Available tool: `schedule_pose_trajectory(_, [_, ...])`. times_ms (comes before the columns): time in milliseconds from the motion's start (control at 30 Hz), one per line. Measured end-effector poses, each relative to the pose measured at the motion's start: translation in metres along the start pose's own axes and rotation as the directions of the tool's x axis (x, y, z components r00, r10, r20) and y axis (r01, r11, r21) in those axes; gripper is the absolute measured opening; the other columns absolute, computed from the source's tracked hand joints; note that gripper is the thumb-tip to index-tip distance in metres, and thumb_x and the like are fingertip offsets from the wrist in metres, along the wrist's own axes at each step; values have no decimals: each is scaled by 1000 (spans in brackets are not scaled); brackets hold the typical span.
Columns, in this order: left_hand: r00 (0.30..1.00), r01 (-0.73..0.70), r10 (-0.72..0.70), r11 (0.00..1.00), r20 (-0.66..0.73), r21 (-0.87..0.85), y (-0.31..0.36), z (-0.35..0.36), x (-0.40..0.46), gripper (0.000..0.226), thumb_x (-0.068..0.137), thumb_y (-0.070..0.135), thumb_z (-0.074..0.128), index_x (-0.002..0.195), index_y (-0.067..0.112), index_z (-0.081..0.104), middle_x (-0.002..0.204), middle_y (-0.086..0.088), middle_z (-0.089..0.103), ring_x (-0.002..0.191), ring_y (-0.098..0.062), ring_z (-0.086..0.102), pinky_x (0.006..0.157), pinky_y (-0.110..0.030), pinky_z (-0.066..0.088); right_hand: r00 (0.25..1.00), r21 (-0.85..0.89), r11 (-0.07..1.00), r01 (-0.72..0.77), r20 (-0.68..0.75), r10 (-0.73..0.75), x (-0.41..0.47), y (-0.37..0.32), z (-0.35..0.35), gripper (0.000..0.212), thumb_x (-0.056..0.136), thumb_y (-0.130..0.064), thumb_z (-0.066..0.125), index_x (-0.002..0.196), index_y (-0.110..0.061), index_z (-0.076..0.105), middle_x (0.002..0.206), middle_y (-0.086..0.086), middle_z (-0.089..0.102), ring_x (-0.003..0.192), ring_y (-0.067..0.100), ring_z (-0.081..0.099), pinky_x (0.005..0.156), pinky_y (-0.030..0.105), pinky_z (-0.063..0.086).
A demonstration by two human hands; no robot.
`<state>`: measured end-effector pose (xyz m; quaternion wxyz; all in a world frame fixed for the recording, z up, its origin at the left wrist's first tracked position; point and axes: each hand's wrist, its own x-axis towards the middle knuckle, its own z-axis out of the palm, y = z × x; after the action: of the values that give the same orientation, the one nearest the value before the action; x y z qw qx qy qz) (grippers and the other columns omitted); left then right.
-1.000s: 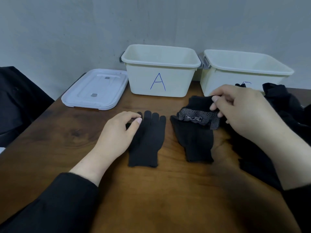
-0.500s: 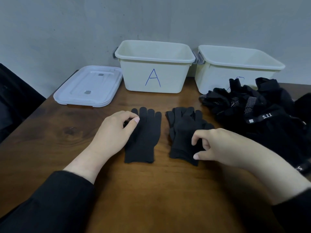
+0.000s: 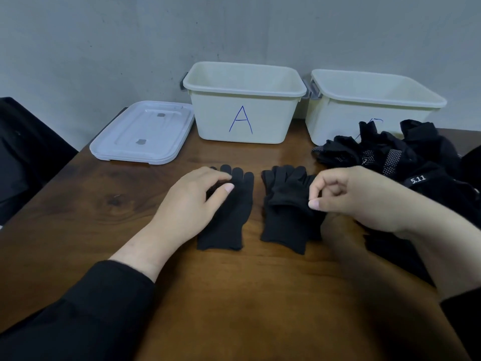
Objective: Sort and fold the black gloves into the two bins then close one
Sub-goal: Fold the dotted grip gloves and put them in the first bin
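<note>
Since a second ago our right hand (image 3: 364,201) dropped the dotted glove, now pinching the folded plain black knit glove (image 3: 283,212); left hand (image 3: 192,201) rests relaxed on its mate (image 3: 231,225), pairing underway.

Brown wooden table (image 3: 78,204), grey wall (image 3: 104,43), dark object (image 3: 23,152) at left edge.

Wooden table (image 3: 104,204) bears bins (image 3: 244,121), lid (image 3: 143,134), gloves (image 3: 229,217).

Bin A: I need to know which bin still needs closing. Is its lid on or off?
Off. Bin A stands open-topped, and a lid lies flat on the table beside it.
</note>
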<state>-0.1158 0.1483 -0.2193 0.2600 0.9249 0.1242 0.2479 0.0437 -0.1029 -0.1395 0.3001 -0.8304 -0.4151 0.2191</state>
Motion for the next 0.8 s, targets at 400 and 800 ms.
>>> schedule_pose_trajectory(400, [787,-388,262,914,559,117,66,39,24,34,95,53,61,121,32,66,125,10,51,116,-12,45,108,-41,34,995,-111,994,-24,-95,13,-7,-9,-6,10,98,-26,59,88,-25,62,67,-5,68,62,5,64,62,20,47])
schedule_pose_trajectory(800, [892,36,27,991,452,-130,94,50,19,21,105,42,45,90,29,52,104,8,54,99,-13,51,99,-42,38,969,-25,997,-73,-240,65,-18,-6,-5,19,100,-30,57,86,-23,68,72,-4,71,69,15,68,78,42,57])
